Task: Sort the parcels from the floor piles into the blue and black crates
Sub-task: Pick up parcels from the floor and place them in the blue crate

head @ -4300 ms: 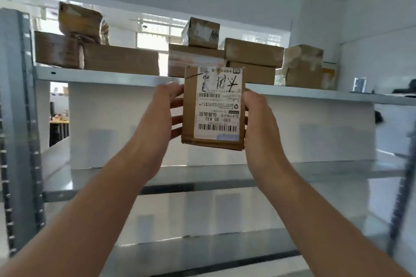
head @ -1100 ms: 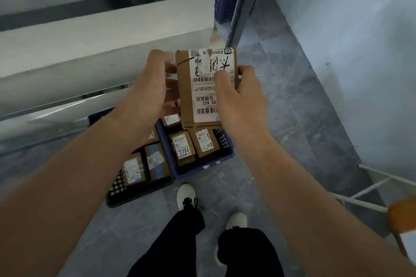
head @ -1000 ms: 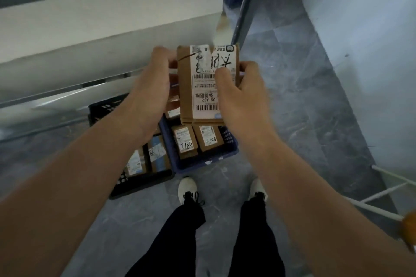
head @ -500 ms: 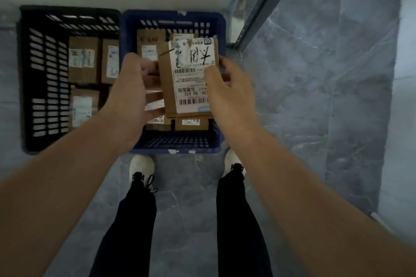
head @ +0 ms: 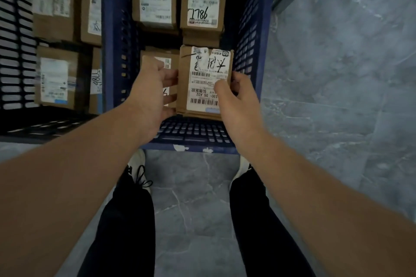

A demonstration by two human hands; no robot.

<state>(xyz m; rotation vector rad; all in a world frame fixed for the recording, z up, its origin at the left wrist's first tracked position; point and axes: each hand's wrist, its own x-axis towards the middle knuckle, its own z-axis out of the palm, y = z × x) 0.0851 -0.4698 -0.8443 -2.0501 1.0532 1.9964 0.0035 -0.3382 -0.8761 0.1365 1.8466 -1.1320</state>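
A: Labelled parcel (head: 203, 83), where now?

B: Down inside the blue crate (head: 254, 29), at its near right corner. Four seconds back it was held up in front of the shelving; half a second ago it was above the crate's rim. It now sits low, level with the parcels already in the crate.

A: Hands?

B: Both on it. The left hand (head: 148, 94) has its fingers (head: 168, 75) laid nearly straight against the parcel's left edge. The right hand (head: 238, 101) has its thumb on the label and its fingers curled round the right edge.

A: Is it resting?

B: Cannot tell; its underside is hidden.

A: Meaning?

B: My reading is that blue was chosen over the black crate (head: 15, 51) beside it. The placing looks nearly done, and only the release remains.
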